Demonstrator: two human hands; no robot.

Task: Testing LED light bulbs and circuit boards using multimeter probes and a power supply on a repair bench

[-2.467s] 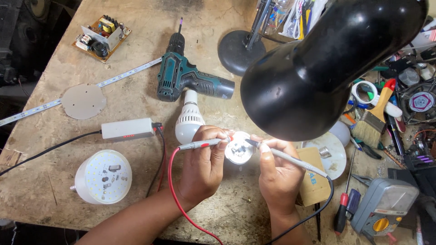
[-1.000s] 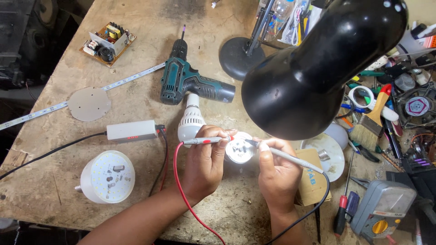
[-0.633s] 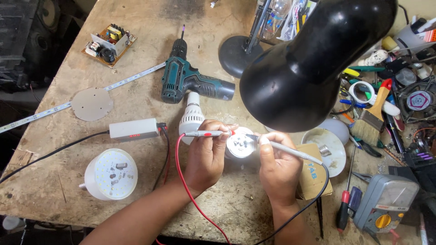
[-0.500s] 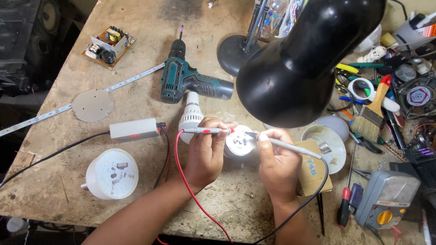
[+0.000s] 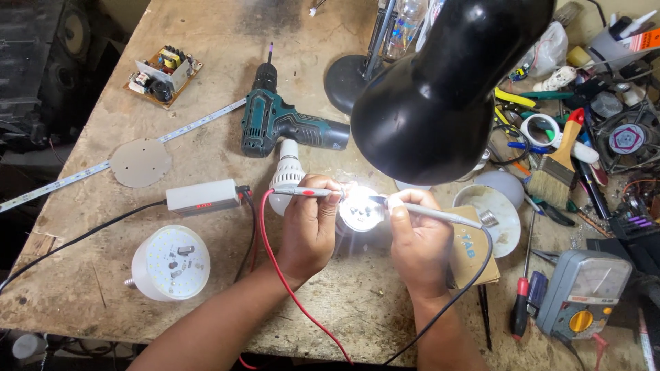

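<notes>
We work at a worn plywood bench (image 5: 206,62), stained and scuffed, with dark equipment beyond its far left edge; the black lamp shade (image 5: 440,89) serves as our landmark. Directly below the shade, the lit round LED board (image 5: 361,209) glows white, resting on the bench between both hands. Our left hand (image 5: 309,230) is clenched around the red-leaded probe (image 5: 302,192), its tip at the board's left rim. Our right hand (image 5: 416,240) grasps the black-leaded probe (image 5: 430,209) pen-style, its tip on the board's upper right. Left of the shade lie a teal cordless drill (image 5: 289,124) and a white bulb body (image 5: 287,172) just below it; further left, a white driver box (image 5: 203,197), a bare metal disc (image 5: 141,163) and an LED strip (image 5: 199,124). Far up-left of the shade sits a green circuit board (image 5: 163,72). Down-left, an opened bulb (image 5: 170,262) shows its LED plate facing up. Right of the shade: a paintbrush (image 5: 553,172), loose hand tools, and below them a grey multimeter (image 5: 584,292) beside a red-handled screwdriver (image 5: 521,306). No container contents can be made out.
</notes>
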